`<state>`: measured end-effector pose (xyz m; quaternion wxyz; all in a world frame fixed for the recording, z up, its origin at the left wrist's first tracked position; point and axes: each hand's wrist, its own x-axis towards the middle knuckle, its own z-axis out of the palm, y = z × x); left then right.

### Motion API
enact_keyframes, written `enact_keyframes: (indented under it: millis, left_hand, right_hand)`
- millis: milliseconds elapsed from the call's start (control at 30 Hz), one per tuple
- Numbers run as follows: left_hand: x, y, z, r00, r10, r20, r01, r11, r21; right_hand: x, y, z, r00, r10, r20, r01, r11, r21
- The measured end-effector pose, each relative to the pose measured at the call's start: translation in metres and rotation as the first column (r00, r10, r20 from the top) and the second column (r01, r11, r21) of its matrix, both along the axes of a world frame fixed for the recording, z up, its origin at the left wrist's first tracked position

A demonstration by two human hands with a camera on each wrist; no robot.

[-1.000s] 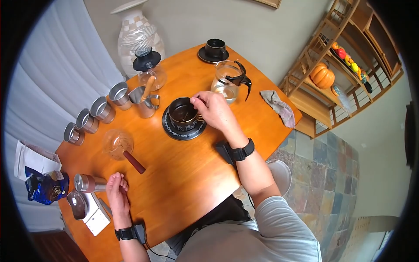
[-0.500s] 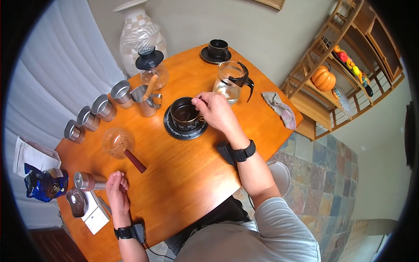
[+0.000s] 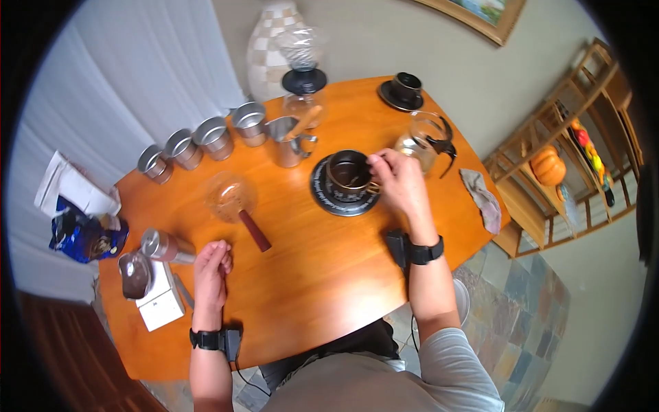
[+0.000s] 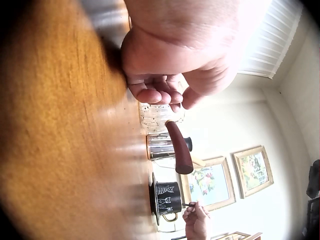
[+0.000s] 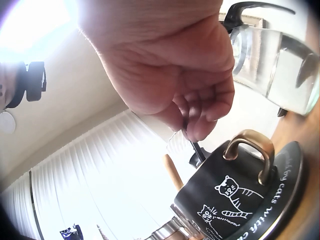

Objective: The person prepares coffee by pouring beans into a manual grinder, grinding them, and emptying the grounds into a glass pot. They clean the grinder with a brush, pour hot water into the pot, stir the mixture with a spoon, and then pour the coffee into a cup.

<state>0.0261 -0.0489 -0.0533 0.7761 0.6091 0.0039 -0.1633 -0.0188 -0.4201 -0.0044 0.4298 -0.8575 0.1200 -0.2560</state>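
My right hand [image 3: 403,182] pinches the top of a slim black spoon-like utensil [image 5: 198,151] between thumb and fingers. The utensil slants down into a black cup [image 5: 220,187] with white cat drawings and a gold handle; its lower end is hidden inside the cup. Dark liquid shows in the cup, which stands on a black saucer [image 3: 322,199] with white lettering. My left hand [image 3: 213,275] rests on the table with its fingers loosely curled and nothing in them. Nearest to it are a steel and brown cylinder [image 3: 168,246] and the dark red handle [image 3: 255,231] of a glass vessel [image 3: 230,199].
Behind the right hand stands a glass jug [image 3: 419,147] of clear liquid, with a cloth [image 3: 482,199] to its right. A steel pitcher [image 3: 287,147] and several steel cups [image 3: 214,141] line the far left. Another black cup [image 3: 407,86] sits at the back.
The head view has turned, so the table things appear farther right. My right hand keeps its pinch on the utensil over the cup. The left hand stays resting on the table.
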Motion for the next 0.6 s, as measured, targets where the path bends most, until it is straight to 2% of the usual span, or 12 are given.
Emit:
enact_keyframes:
  millis: [33, 100, 233, 333, 600]
  left_hand:
    - [0.0, 0.0016, -0.0012, 1.0, 0.031, 0.001, -0.031, 0.999, 0.005]
    - [0.0025, 0.0031, -0.0053, 1.0, -0.016, -0.002, 0.016, 1.0, -0.026]
    - [0.002, 0.002, -0.0043, 1.0, -0.001, -0.005, 0.001, 1.0, -0.017]
    - [0.0017, 0.0031, -0.0034, 1.0, -0.018, -0.011, 0.018, 1.0, -0.003]
    - [0.0025, 0.0047, -0.0057, 0.999, -0.031, 0.007, 0.031, 0.999, 0.016]
  right_hand:
    - [0.0009, 0.0006, -0.0004, 1.0, 0.0, -0.008, 0.0, 1.0, -0.01]
    - [0.0005, 0.0038, 0.0014, 1.0, -0.022, -0.001, 0.022, 1.0, 0.002]
    - [0.0003, 0.0015, 0.0011, 0.998, -0.058, -0.008, 0.058, 0.997, -0.041]
    - [0.0017, 0.0026, -0.0018, 1.0, -0.002, -0.018, 0.002, 1.0, 0.018]
    - [0.0022, 0.0018, -0.0048, 1.0, -0.007, 0.017, 0.007, 1.0, -0.024]
